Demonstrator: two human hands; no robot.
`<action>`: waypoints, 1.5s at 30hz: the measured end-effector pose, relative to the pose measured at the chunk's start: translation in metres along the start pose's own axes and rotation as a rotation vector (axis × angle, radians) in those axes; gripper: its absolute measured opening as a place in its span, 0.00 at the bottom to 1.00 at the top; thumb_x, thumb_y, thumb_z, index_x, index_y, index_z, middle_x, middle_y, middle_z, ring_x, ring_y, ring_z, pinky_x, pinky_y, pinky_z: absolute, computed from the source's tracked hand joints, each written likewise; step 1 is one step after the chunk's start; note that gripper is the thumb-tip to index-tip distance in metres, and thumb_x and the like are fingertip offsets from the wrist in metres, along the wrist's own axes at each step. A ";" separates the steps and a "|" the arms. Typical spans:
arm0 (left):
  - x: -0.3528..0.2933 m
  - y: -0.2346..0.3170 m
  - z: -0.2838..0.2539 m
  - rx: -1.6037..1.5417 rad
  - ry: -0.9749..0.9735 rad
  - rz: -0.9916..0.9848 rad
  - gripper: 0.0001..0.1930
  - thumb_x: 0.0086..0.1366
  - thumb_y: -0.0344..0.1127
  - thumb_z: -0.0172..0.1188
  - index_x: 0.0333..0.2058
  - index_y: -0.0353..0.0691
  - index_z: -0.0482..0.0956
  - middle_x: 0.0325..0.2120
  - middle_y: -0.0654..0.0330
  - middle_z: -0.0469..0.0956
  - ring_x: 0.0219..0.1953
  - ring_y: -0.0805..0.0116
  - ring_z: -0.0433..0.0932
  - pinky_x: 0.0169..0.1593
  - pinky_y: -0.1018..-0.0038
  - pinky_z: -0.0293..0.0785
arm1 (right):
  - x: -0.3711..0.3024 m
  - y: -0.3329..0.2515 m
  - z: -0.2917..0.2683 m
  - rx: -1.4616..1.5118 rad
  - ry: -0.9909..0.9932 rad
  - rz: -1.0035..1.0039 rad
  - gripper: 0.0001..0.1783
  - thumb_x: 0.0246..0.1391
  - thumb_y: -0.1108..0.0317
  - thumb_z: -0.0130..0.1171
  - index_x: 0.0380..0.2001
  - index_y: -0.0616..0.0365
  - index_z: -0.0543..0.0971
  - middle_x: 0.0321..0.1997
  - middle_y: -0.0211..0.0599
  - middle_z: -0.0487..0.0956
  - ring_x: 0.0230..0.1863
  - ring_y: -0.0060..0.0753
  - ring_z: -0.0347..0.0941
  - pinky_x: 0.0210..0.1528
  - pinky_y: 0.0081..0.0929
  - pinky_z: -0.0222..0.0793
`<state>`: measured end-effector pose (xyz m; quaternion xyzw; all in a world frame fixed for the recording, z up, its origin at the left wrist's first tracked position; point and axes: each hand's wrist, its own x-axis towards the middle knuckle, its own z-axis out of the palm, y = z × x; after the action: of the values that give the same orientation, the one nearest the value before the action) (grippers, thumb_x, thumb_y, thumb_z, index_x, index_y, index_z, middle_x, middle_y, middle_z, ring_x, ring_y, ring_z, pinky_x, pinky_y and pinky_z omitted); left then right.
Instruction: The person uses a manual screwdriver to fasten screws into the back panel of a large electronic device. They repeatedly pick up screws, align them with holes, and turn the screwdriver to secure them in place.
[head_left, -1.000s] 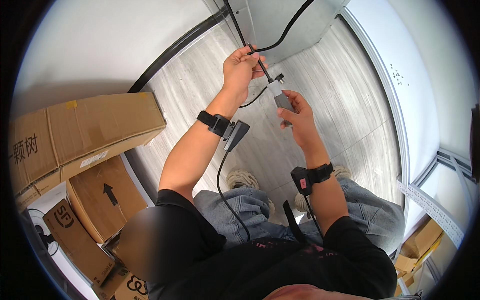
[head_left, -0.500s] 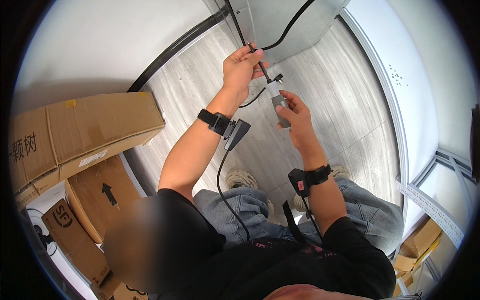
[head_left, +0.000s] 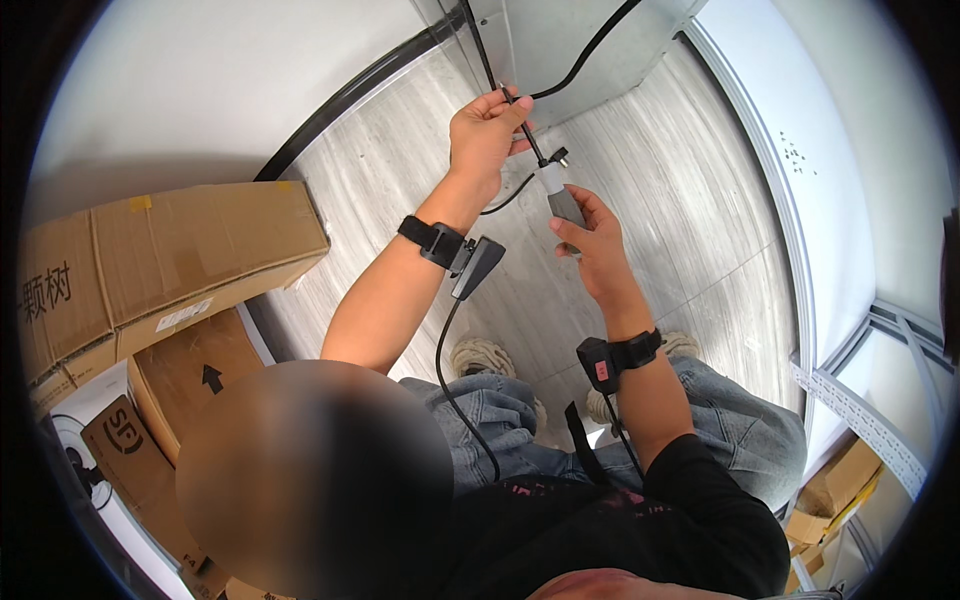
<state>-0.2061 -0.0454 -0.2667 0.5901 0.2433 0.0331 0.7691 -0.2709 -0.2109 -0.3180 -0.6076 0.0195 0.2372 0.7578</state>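
My right hand (head_left: pixel 592 240) is closed around the grey handle of a screwdriver (head_left: pixel 566 208), which has a pale collar and a long dark shaft. Farther up, my left hand (head_left: pixel 487 138) pinches that shaft near its tip between thumb and fingers. The tool slants from the upper left down to the right. Just beside the collar sits a black plug (head_left: pixel 559 157) with metal pins, seemingly on the thin black cable (head_left: pixel 512 197) behind the tool. A thick black cable (head_left: pixel 580 68) loops close above my left fingertips.
A pale cabinet (head_left: pixel 550 50) stands at the far side. Cardboard boxes (head_left: pixel 200 250) fill the left, with a second box (head_left: pixel 215 375) below. Grey wood-look floor (head_left: pixel 700 200) runs to a white frame (head_left: pixel 745 130). Strapped devices (head_left: pixel 610 362) with cords sit on both wrists.
The screwdriver and both hands have shifted very slightly, and the handle has turned a little in my right hand. The grip of both hands stays.
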 end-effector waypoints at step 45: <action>-0.003 -0.076 0.268 0.126 -0.713 0.027 0.09 0.66 0.37 0.52 0.37 0.38 0.74 0.28 0.63 0.76 0.33 0.71 0.75 0.37 0.73 0.72 | -0.077 0.011 -0.217 0.579 0.331 -0.144 0.19 0.44 0.77 0.56 0.41 0.54 0.69 0.27 0.38 0.76 0.19 0.25 0.70 0.18 0.21 0.60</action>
<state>-0.1159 -0.3088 -0.2860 0.6139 -0.0466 -0.1799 0.7672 -0.2868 -0.4369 -0.3600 -0.3970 0.1657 0.0657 0.9003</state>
